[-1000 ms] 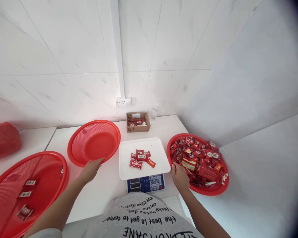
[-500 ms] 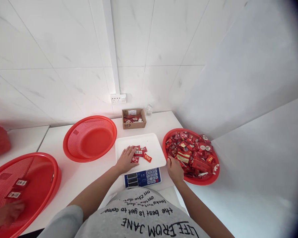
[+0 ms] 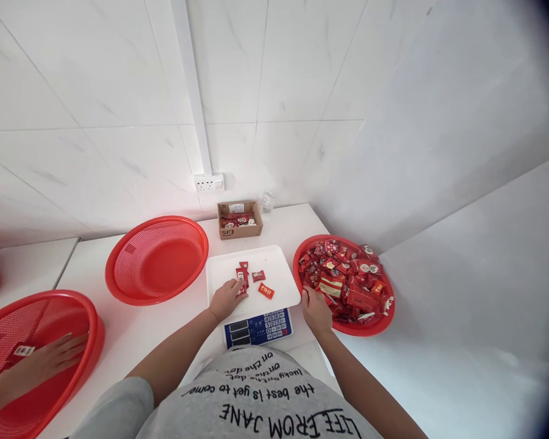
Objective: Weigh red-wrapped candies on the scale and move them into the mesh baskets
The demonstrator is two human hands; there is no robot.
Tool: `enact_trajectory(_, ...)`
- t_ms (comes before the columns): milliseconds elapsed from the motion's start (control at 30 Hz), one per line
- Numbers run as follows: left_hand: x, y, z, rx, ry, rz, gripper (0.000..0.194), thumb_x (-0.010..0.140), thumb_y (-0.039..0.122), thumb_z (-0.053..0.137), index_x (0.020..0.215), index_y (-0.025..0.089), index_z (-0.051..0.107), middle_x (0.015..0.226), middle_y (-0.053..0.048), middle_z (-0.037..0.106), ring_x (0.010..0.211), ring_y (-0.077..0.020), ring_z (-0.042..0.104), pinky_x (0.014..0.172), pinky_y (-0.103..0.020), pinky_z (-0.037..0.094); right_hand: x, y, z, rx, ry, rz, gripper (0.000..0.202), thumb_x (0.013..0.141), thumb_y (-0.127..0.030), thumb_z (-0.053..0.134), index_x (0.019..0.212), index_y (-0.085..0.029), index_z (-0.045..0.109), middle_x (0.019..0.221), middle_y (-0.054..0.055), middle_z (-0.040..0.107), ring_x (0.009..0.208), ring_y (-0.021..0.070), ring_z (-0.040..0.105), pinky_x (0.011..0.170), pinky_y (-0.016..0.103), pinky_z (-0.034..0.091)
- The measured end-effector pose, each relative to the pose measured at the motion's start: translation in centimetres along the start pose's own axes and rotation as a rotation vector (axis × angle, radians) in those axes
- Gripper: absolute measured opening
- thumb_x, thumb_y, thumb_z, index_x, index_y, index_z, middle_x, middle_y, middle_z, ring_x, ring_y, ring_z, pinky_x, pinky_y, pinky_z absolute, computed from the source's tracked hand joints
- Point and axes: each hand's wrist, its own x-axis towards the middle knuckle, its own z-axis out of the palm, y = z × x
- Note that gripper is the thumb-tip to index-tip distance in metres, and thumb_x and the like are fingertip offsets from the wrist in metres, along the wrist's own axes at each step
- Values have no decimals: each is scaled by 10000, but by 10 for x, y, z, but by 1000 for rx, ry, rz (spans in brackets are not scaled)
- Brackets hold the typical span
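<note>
A white tray [image 3: 283, 268] rests on a scale with a blue keypad panel [image 3: 258, 328]. Over the tray's left part, my left hand [image 3: 227, 299] has its fingers closed on red packets [image 3: 241, 277] standing partly above its fingertips. To their right lie a small red packet [image 3: 258, 276] and an orange-red packet [image 3: 266, 291]. My right hand [image 3: 317, 311] is closed at the near left rim of a red basket [image 3: 390, 317] heaped with red packets [image 3: 348, 280], beside the tray's right corner; its fingertips are partly hidden.
A cardboard box [image 3: 240, 230] of red packets and a clear glass object [image 3: 268, 202] stand behind the tray. Left are a red basket [image 3: 169, 259] and a nearer one [image 3: 94, 341], where another person's hand [image 3: 57, 356] reaches in. A wall socket [image 3: 209, 183] is above.
My left hand has drawn some packets together to the left, apart from the two others. The other person's hand has moved right and opened out. The view has shifted slightly.
</note>
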Motion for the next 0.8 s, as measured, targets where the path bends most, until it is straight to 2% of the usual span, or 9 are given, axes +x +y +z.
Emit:
enact_trajectory(100,-3,-2,-9,-29,46,-13,289,866,379,479,1118,249,533,949,-34,592,901,-178,577,772,-286,461,0,-1,-1,-4,-8,5,433,912,-336,232,1194,-175,519,1159,86,584,1087,220,488,828,301,396)
enact_trajectory(167,-3,-10,-22,-59,132,-59,299,864,399,473,1114,247,535,961,-37,592,898,-178,579,758,-279,464,0,-1,-1,-4,-17,14,433,910,-339,234,1195,-180,518,1157,88,583,1086,222,489,827,305,399)
enact_trajectory(300,3,-43,-63,-39,375,-310,309,858,412,464,1088,226,555,1001,-61,591,918,-202,574,743,-293,464,1,-1,-1,9,-30,17,434,910,-335,227,1201,-181,510,1171,87,576,1103,212,482,842,302,394)
enact_trajectory(367,7,-62,-80,61,421,-452,338,863,413,441,1112,215,556,1058,-94,581,959,-240,558,759,-337,460,1,-1,-1,12,-30,17,433,910,-335,226,1199,-182,510,1180,83,574,1111,211,478,849,299,393)
enact_trajectory(433,11,-72,-85,184,411,-535,378,864,417,424,1139,193,556,1171,-138,539,1063,-297,507,838,-416,426,1,-1,-1,15,-31,17,432,910,-337,226,1196,-183,511,1183,81,574,1111,210,481,849,294,395)
enact_trajectory(533,20,-61,-67,242,278,-473,458,868,432,407,1210,148,519,1347,-172,412,1250,-334,344,995,-483,288,0,-1,-1,24,-24,2,433,910,-328,226,1194,-170,512,1191,88,573,1115,207,485,860,294,395)
enact_trajectory(667,36,-9,-19,86,36,-238,614,851,531,383,1363,195,342,1469,-130,241,1351,-297,179,1053,-450,216,0,-1,-1,31,-26,7,439,908,-330,222,1194,-167,512,1186,94,574,1120,205,484,869,301,394)
enact_trajectory(733,42,17,0,51,-53,-167,706,808,605,404,1395,235,273,1489,-128,183,1357,-328,136,1043,-507,192,0,0,0,30,-28,10,441,907,-338,221,1195,-174,512,1183,92,574,1114,204,487,856,301,400)
enact_trajectory(800,46,34,12,74,-120,-78,746,755,659,441,1381,278,297,1490,-118,183,1354,-357,116,1027,-571,149,1,0,0,27,-26,10,445,906,-342,219,1196,-175,512,1179,92,575,1107,206,490,843,306,408)
